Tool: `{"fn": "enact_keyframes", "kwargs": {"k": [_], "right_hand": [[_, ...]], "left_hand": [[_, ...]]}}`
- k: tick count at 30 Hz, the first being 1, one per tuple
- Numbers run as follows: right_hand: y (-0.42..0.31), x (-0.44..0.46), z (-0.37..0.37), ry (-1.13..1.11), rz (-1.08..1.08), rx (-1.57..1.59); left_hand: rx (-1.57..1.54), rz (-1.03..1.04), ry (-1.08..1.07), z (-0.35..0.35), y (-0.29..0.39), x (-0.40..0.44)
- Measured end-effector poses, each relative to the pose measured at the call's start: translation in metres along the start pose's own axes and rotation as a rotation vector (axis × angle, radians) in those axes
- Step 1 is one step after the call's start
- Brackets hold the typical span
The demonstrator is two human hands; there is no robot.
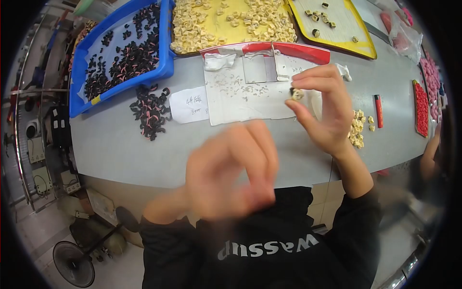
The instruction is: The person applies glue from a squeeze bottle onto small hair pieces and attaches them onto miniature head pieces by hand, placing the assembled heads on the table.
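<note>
Nearest the camera, the left hand [209,168] is blurred, held over the shirt front with its fingers curled round toward the thumb; whether that curl holds anything I cannot tell, and any piece in it could drop out of sight toward the floor if the hold were loose. Farther out, the right hand [337,108] is raised above the table [168,159], forearm reaching forward and fingers bent in toward the left, pinching 1 small black-and-cream piece [297,94] narrowly between thumb and fingertips, over the right part of the white sheet [231,108]. With so little of it gripped, an uneven squeeze could make it slip or twist. The loose yellow pieces [357,129] lie beside that wrist, so a low swing might scatter them. Beyond the fingertips, the small metal fixture [282,67] might catch a knuckle; the dark pile [151,113] lies well apart, near the blue tray [134,84].
</note>
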State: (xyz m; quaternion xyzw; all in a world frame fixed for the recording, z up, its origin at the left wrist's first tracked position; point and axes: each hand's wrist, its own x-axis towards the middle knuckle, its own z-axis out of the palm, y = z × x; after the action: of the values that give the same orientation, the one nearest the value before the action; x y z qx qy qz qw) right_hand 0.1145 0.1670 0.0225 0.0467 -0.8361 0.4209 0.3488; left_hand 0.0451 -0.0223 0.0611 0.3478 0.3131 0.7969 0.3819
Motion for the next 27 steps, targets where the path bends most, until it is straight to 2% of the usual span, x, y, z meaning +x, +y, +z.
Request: {"fn": "enact_keyframes", "kwargs": {"k": [1, 4, 8, 10, 11, 14, 16, 17, 20, 22, 25, 27], "right_hand": [[0.000, -0.001, 0.002, -0.024, 0.003, 0.030], [-0.008, -0.004, 0.005, -0.305, 0.012, 0.093], [-0.017, -0.014, 0.017, -0.557, -0.002, 0.069], [-0.017, -0.018, 0.021, -0.599, -0.039, 0.024], [-0.017, -0.020, 0.022, -0.619, -0.057, 0.002], [-0.016, -0.021, 0.023, -0.630, -0.061, -0.022], [-0.017, -0.021, 0.022, -0.644, -0.056, -0.029], [-0.017, -0.021, 0.021, -0.649, -0.054, -0.035], [-0.015, -0.022, 0.021, -0.668, -0.042, -0.057], [-0.016, -0.022, 0.019, -0.673, -0.034, -0.061], [-0.015, -0.022, 0.018, -0.680, -0.041, -0.074], [-0.015, -0.022, 0.017, -0.688, -0.041, -0.073]], "left_hand": [[0.013, -0.048, 0.028, 0.020, 0.012, -0.001], [-0.406, 0.085, -0.051, 0.053, 0.012, -0.003], [-0.872, 0.571, 0.071, 0.125, -0.011, 0.006], [-0.973, 0.581, -0.139, 0.130, -0.023, 0.011], [-0.979, 0.349, -0.084, 0.132, -0.011, -0.002], [-0.963, -0.024, -0.048, 0.132, 0.014, -0.012], [-0.988, 0.292, -0.121, 0.146, -0.001, -0.008], [-0.982, 0.280, -0.318, 0.136, -0.009, -0.005], [-0.779, -0.003, -0.670, 0.109, -0.005, -0.003], [-0.794, 0.000, -0.590, 0.117, -0.007, -0.006], [-0.947, 0.304, -0.223, 0.161, -0.021, -0.019], [-0.901, 0.368, -0.169, 0.169, -0.021, -0.019]]}}
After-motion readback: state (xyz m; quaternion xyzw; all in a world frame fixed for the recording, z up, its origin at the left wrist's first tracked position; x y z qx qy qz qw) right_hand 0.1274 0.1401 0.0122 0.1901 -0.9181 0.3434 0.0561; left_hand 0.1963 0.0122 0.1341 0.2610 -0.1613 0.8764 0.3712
